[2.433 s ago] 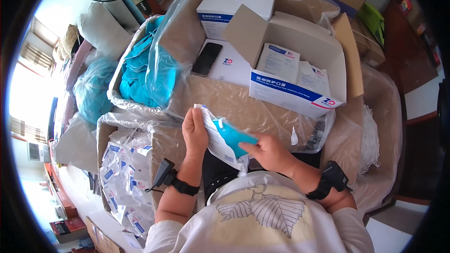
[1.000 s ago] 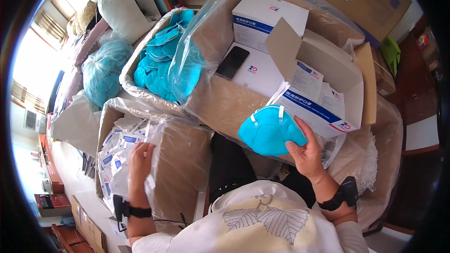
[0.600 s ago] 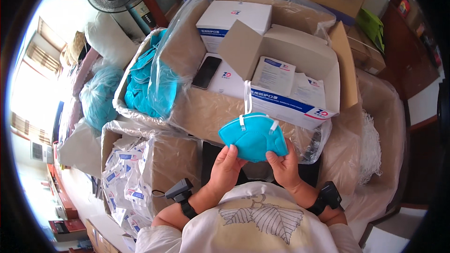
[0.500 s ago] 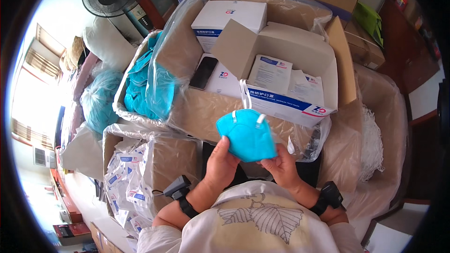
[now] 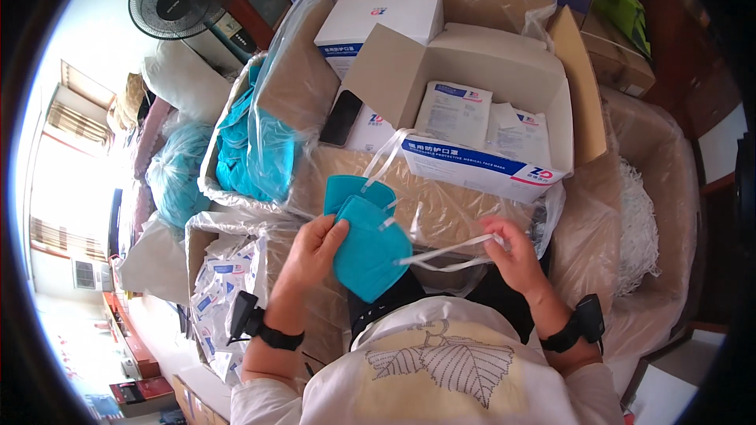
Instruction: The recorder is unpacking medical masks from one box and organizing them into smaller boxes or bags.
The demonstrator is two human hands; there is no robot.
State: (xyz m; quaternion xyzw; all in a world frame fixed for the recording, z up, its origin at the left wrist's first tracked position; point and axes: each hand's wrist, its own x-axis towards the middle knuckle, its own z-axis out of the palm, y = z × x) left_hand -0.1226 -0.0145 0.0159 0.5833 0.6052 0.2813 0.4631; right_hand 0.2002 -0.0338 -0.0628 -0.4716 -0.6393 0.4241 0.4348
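while the left hand (image 5: 313,250) clamps a teal face mask (image 5: 368,256) above the lap (image 5: 496,299), the right hand (image 5: 513,258) pinches its outstretched straps (image 5: 419,258); packets (image 5: 454,116) already sit in the open carton (image 5: 472,167), but loose masks (image 5: 272,156) lie unpacked.

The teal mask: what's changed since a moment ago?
The right hand let go of the teal mask, moved right and now holds its white strap; the left hand still grips the mask, shifted left. The phone and open white box stayed put.
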